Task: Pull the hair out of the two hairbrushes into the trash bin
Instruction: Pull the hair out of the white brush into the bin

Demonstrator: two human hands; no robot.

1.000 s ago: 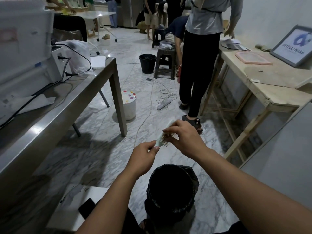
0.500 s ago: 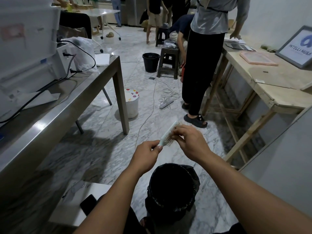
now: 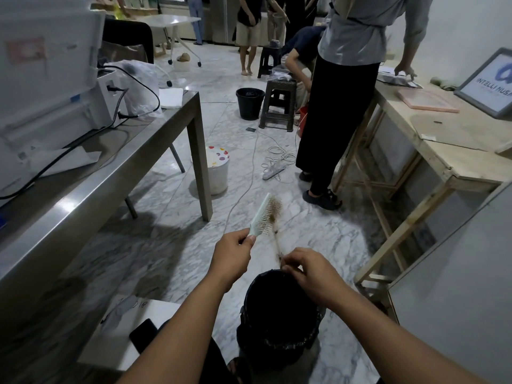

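The left hand (image 3: 231, 254) grips the handle of a pale green hairbrush (image 3: 263, 216), fingers and thumb curled around it. The brush head tilts up and away toward the far right, bristles facing right. A clump of light brown hair (image 3: 275, 209) sits in the bristles, and a thin strand runs from it down to the right hand (image 3: 307, 268). The right hand pinches the lower end of that strand between thumb and fingertips, just above the far rim of the trash bin (image 3: 277, 314). The bin is lined with a black bag and stands on the marble floor (image 3: 155, 253), near the person and below both forearms. What lies inside the bin appears too dark to make out.

A steel table (image 3: 91, 178) runs along the left and carries a white machine (image 3: 47, 79) with black cables. A wooden table (image 3: 454, 145) stands on the right, with a person in a black skirt (image 3: 335, 112) beside it. A white bucket (image 3: 214, 169) stands behind the steel table leg.
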